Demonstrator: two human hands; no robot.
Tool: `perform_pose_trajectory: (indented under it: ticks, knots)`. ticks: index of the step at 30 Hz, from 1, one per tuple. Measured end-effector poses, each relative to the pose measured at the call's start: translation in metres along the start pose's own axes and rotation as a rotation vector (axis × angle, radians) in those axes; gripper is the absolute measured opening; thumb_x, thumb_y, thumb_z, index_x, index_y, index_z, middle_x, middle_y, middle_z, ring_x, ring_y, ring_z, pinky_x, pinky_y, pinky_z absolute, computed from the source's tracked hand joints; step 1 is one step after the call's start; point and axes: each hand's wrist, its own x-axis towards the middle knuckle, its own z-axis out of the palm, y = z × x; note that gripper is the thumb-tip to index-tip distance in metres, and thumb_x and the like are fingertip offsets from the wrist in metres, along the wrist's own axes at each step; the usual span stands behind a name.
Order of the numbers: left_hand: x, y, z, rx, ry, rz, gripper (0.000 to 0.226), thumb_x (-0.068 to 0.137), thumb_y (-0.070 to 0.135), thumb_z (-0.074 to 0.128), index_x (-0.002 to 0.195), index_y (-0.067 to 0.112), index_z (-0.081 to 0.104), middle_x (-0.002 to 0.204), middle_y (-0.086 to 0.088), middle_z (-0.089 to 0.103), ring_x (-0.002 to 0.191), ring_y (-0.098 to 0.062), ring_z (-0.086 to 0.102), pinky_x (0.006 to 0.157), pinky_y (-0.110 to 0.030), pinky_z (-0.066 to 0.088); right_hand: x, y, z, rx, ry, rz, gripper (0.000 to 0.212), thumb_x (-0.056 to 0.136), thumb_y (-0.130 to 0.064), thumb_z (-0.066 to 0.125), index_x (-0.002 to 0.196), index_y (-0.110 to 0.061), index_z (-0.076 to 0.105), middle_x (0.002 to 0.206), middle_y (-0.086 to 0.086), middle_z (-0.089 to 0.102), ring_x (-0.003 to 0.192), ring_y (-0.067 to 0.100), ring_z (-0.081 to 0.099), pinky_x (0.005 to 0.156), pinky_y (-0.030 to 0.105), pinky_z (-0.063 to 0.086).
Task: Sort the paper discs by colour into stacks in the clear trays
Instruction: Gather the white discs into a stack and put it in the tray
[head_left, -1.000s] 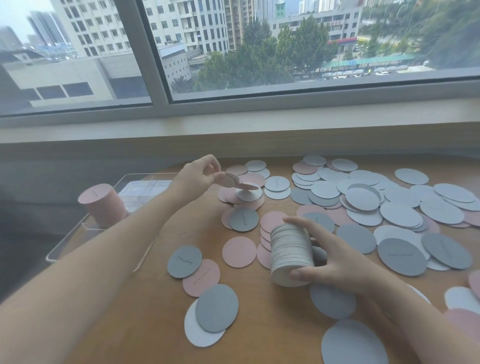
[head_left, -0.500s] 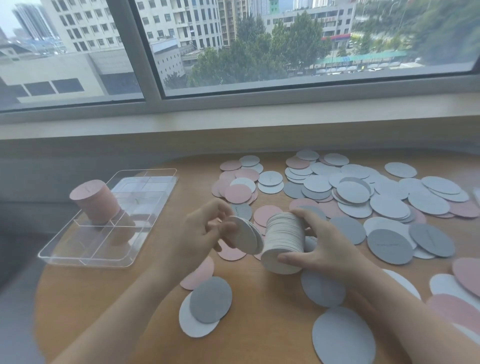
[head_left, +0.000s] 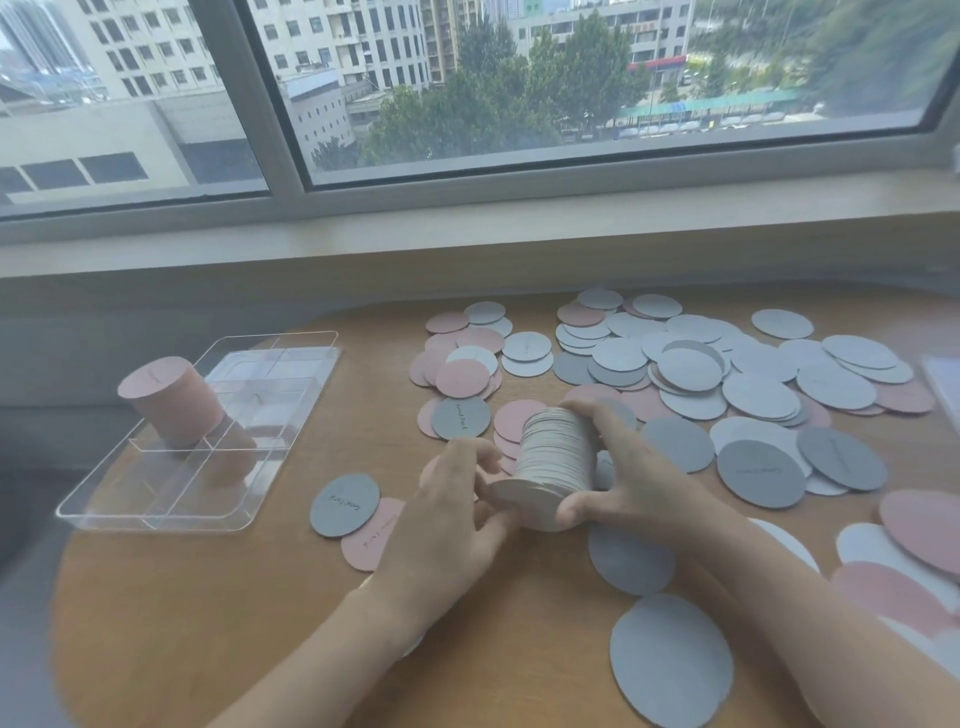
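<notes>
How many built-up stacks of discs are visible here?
2: a pink stack standing in the clear tray at left, and a white stack held between both hands at centre. Loose overlapping discs aren't counted.

hands (head_left: 545, 499): 2 | disc stacks (head_left: 558, 457): 2 | clear tray (head_left: 156, 512): 1 | loose discs (head_left: 691, 369): dozens

Both forearms reach in from six o'clock. The right hand (head_left: 631, 475) curls thumb and fingers round a stack — the left hand (head_left: 457, 512), fingers bent, touches its nine o'clock end.
</notes>
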Motion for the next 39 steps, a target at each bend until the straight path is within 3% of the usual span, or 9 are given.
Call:
perform_pose_trajectory:
  ticks: [2,3,6,12,20,25,32,36,39]
  knots:
    - [0.001,-0.004,0.004,0.119,-0.083,0.070,0.066,0.094,0.037,0.062,0.149,0.034,0.027,0.145,0.020,0.033,0.138,-0.004,0.032,0.114,-0.022,0.026,0.000,0.000,0.003,-0.023,-0.032,-0.018,0.114,0.049,-0.074,0.072,0.146,-0.044,0.021,0.133,-0.035,0.034,0.123,-0.009,0.038,0.095,0.001,0.028]
    - [0.003,-0.003,0.005,0.169,-0.132,0.092,0.074,0.098,0.040,0.056,0.157,0.033,0.011,0.153,0.023,0.019,0.145,0.004,0.012,0.118,-0.017,0.007,0.000,0.001,0.004,-0.045,-0.043,-0.049,0.116,0.053,-0.078,0.070,0.149,-0.043,0.017,0.138,-0.031,0.032,0.129,-0.007,0.034,0.101,0.005,0.027]
    - [0.011,-0.001,0.003,0.216,-0.261,0.105,0.079,0.102,0.050,0.040,0.156,0.035,-0.017,0.161,0.024,-0.009,0.138,0.018,-0.023,0.119,-0.019,-0.012,0.001,-0.001,0.009,-0.132,-0.066,-0.123,0.110,0.067,-0.085,0.053,0.154,-0.039,0.003,0.145,-0.032,0.016,0.135,-0.005,0.025,0.107,0.018,0.023]
    - [0.013,-0.001,0.010,0.121,-0.342,0.165,0.083,0.102,0.051,0.039,0.155,0.029,-0.022,0.164,0.017,-0.019,0.148,0.005,-0.020,0.126,-0.036,-0.003,0.000,-0.007,0.018,-0.262,-0.005,-0.182,0.094,0.083,-0.080,0.032,0.156,-0.033,-0.004,0.145,-0.027,0.014,0.130,-0.011,0.019,0.103,0.014,0.020]
    - [0.020,-0.007,0.014,0.106,-0.241,0.198,0.106,0.084,0.071,0.050,0.153,0.036,-0.022,0.161,0.015,0.004,0.149,-0.008,0.008,0.122,-0.034,0.015,0.003,0.001,0.014,-0.259,0.004,-0.133,0.112,0.060,-0.086,0.060,0.148,-0.042,0.006,0.141,-0.015,0.028,0.129,0.007,0.037,0.105,0.032,0.037]
    - [0.025,-0.006,0.020,0.111,-0.270,0.212,0.113,0.081,0.071,0.055,0.156,0.027,-0.017,0.164,0.014,-0.007,0.149,0.003,-0.012,0.125,-0.033,0.004,0.003,-0.004,0.017,-0.217,0.003,-0.203,0.105,0.063,-0.076,0.068,0.145,-0.043,0.011,0.126,-0.032,0.022,0.117,-0.008,0.031,0.091,0.010,0.030]
    - [0.023,-0.004,0.022,0.058,-0.224,0.196,0.105,0.083,0.053,0.066,0.158,0.024,-0.001,0.154,0.014,0.008,0.145,-0.009,0.016,0.119,-0.045,0.026,0.002,-0.007,0.019,-0.203,0.056,-0.199,0.107,0.061,-0.069,0.079,0.145,-0.035,0.021,0.128,-0.031,0.024,0.116,-0.019,0.034,0.087,0.003,0.033]
    - [0.025,-0.005,0.021,0.056,-0.190,0.193,0.113,0.076,0.062,0.066,0.159,0.022,0.000,0.162,0.012,0.006,0.151,-0.006,0.008,0.120,-0.043,0.025,0.003,-0.006,0.019,-0.220,0.040,-0.199,0.110,0.062,-0.071,0.077,0.148,-0.033,0.020,0.136,-0.022,0.026,0.124,-0.007,0.036,0.099,0.021,0.038]
    - [0.027,-0.004,0.021,0.101,-0.230,0.168,0.123,0.070,0.076,0.057,0.159,0.022,-0.010,0.166,0.011,-0.001,0.153,-0.004,-0.001,0.124,-0.039,0.015,0.004,-0.007,0.018,-0.212,-0.004,-0.192,0.122,0.061,-0.075,0.073,0.154,-0.034,0.005,0.147,-0.036,0.010,0.139,-0.013,0.014,0.108,0.011,0.022]
